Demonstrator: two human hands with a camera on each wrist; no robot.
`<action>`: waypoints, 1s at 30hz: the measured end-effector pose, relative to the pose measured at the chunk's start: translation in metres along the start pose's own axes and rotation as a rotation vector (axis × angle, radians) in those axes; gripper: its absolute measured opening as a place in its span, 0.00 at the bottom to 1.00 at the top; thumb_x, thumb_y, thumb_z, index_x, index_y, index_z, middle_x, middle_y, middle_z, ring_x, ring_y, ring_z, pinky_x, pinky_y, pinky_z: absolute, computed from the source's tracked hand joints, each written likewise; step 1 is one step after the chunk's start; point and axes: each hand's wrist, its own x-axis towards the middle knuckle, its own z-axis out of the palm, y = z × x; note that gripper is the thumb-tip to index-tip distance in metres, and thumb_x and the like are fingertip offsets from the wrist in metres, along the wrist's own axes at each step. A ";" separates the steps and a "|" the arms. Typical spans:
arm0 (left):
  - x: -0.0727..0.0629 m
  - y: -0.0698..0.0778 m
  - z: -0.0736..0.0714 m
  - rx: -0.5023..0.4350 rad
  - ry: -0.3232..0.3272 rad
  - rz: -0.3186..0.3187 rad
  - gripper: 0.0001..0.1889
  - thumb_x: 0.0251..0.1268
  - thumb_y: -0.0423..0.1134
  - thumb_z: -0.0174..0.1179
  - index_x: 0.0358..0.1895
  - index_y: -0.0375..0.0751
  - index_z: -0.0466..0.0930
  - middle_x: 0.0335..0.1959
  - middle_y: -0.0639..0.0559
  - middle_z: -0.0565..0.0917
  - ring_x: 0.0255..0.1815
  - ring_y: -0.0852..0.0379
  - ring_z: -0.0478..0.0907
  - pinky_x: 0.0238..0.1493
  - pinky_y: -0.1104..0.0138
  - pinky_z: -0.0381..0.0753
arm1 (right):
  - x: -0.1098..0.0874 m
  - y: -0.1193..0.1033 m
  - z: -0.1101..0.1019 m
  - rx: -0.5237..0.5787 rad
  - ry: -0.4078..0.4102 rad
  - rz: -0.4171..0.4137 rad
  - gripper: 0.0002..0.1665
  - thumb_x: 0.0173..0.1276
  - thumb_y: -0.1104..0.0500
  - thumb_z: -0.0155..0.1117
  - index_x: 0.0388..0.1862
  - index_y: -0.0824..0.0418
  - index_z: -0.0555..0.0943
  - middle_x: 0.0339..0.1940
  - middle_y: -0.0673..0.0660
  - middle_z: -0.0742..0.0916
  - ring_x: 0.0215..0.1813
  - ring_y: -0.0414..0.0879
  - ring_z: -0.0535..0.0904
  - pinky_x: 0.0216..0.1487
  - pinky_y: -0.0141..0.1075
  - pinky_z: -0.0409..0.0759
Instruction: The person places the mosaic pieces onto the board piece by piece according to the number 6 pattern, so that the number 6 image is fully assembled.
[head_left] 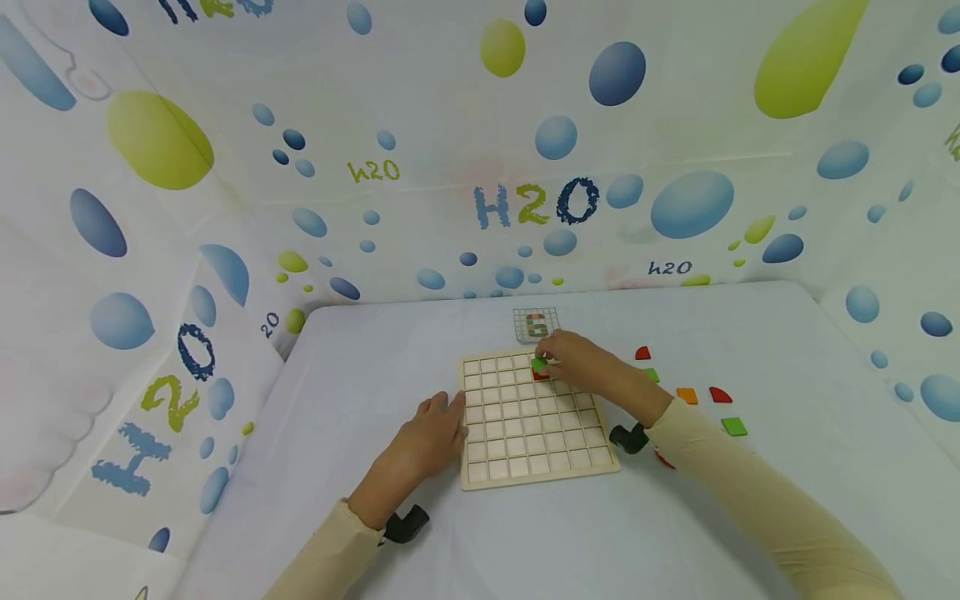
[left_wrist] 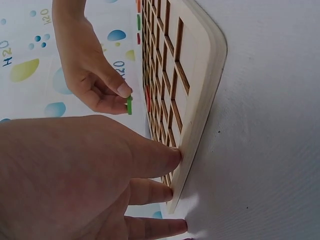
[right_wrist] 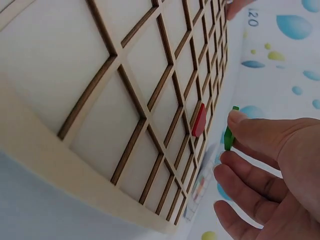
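A wooden grid board [head_left: 525, 417] with square cells lies flat on the white table. My right hand [head_left: 573, 360] pinches a green square tile [right_wrist: 231, 131] between thumb and fingertips, just over the board's far rows. Close beneath that tile, a red piece [right_wrist: 199, 121] sits in one of the cells. At the board's left edge, my left hand [head_left: 431, 437] rests with relaxed fingers; in the left wrist view its thumb and a fingertip touch the wooden rim [left_wrist: 187, 155], and another finger reaches down by the table.
Beyond the board lies a small pattern card [head_left: 536, 324] with a grid and coloured shapes. To the right are scattered loose pieces, among them a red quarter-round [head_left: 720, 395], an orange piece [head_left: 686, 396] and a green square [head_left: 734, 427]. A patterned curtain [head_left: 450, 150] stands behind the table.
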 end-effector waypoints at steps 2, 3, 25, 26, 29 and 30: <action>0.000 0.000 0.000 -0.001 0.000 0.000 0.30 0.85 0.41 0.53 0.81 0.33 0.61 0.77 0.28 0.65 0.78 0.31 0.65 0.64 0.39 0.79 | 0.002 -0.002 0.002 -0.001 -0.012 0.008 0.14 0.77 0.58 0.68 0.57 0.63 0.84 0.54 0.59 0.85 0.56 0.53 0.81 0.59 0.47 0.82; 0.000 0.000 0.000 0.000 0.000 0.000 0.30 0.85 0.41 0.53 0.81 0.33 0.61 0.77 0.28 0.66 0.78 0.31 0.65 0.64 0.39 0.79 | 0.003 -0.004 0.003 0.002 -0.017 0.012 0.14 0.77 0.58 0.68 0.57 0.62 0.84 0.54 0.59 0.84 0.57 0.53 0.81 0.59 0.47 0.81; -0.001 0.000 0.001 0.004 0.022 0.016 0.29 0.84 0.41 0.54 0.80 0.32 0.63 0.76 0.26 0.67 0.76 0.29 0.67 0.61 0.38 0.80 | 0.015 -0.019 0.016 -0.149 0.023 -0.020 0.11 0.74 0.56 0.73 0.49 0.60 0.86 0.44 0.53 0.84 0.44 0.45 0.80 0.46 0.42 0.81; -0.001 0.000 0.001 0.004 0.022 0.016 0.29 0.84 0.41 0.54 0.80 0.32 0.63 0.75 0.26 0.67 0.76 0.29 0.67 0.61 0.38 0.80 | 0.015 -0.019 0.017 -0.155 0.025 -0.022 0.10 0.74 0.56 0.73 0.49 0.60 0.86 0.44 0.53 0.84 0.44 0.45 0.79 0.46 0.43 0.81; 0.000 -0.001 0.001 0.005 0.021 0.015 0.29 0.84 0.41 0.53 0.80 0.32 0.63 0.76 0.27 0.67 0.76 0.29 0.67 0.62 0.38 0.80 | 0.016 -0.020 0.017 -0.176 0.025 -0.026 0.10 0.74 0.56 0.73 0.49 0.59 0.86 0.44 0.53 0.84 0.44 0.45 0.79 0.46 0.43 0.80; 0.000 -0.001 0.001 0.004 0.019 0.014 0.29 0.84 0.41 0.53 0.80 0.32 0.62 0.76 0.27 0.67 0.76 0.29 0.67 0.62 0.38 0.80 | 0.016 -0.021 0.017 -0.183 0.024 -0.028 0.10 0.74 0.56 0.72 0.49 0.60 0.86 0.43 0.53 0.84 0.44 0.45 0.79 0.45 0.43 0.80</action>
